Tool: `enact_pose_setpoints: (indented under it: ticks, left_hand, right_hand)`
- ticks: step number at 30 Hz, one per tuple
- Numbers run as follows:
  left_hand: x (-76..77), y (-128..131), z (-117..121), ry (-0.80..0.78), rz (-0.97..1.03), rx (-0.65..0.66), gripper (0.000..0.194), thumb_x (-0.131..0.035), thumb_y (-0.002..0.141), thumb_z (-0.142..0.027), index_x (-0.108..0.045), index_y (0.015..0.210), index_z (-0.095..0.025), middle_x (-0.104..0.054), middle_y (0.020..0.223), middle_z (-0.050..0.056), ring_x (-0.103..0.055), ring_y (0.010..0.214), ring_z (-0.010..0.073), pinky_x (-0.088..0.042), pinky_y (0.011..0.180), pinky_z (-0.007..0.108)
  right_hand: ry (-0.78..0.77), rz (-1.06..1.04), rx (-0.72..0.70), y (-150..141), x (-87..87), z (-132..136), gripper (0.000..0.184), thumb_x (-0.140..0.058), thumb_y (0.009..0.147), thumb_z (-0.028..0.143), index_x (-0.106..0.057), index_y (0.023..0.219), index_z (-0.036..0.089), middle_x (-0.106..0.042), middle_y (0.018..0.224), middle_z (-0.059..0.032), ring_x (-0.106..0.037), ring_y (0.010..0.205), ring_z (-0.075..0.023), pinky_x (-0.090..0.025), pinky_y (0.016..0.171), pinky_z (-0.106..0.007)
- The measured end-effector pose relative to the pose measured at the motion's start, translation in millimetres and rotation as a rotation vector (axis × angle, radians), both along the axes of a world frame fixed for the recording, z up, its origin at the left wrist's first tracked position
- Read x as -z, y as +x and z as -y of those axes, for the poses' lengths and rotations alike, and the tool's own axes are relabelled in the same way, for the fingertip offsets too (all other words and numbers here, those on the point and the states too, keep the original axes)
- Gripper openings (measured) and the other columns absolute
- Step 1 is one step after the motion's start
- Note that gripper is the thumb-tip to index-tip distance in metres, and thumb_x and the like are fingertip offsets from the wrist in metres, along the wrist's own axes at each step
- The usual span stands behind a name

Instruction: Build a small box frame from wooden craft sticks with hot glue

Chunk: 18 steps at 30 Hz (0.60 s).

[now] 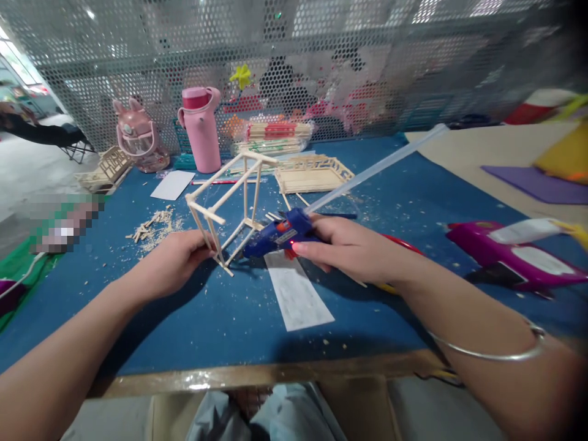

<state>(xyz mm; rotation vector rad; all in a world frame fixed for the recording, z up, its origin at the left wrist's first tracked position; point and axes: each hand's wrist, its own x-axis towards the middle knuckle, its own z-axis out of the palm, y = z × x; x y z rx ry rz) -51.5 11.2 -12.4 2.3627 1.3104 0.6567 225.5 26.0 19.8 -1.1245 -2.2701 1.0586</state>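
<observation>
I see the left hand (181, 260) near the middle left of the frame, its fingers pinching the low corner of a little stick frame (235, 188) that sits tilted, left of center, over the blue table (184, 337). The right hand (342, 242), just right of center, is wrapped around a blue glue gun (287, 233) — its nose is close to the sticks, but I can't tell if they touch. A white paper strip (298, 294) lies below the gun, and a pink bottle (204, 139) stands at upper left.
</observation>
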Motion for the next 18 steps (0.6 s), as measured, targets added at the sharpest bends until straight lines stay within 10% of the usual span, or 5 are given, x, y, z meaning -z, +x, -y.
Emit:
enact_pose_setpoints:
  ticks: [18]
  left_hand:
    - [-1.2, 2.2, -3.3, -0.07, -0.042, -0.137, 0.019, -0.049, 0.083, -0.029, -0.065, 0.091, -0.021, -0.071, 0.085, 0.004, -0.064, 0.075, 0.0192, -0.047, 0.069, 0.03]
  right_hand:
    - [0.12, -0.014, -0.006, -26.0, 17.2, 10.0, 0.026, -0.044, 0.088, 0.034, -0.059, 0.082, 0.014, -0.063, 0.079, -0.0044, -0.056, 0.074, -0.016, -0.041, 0.068, -0.028]
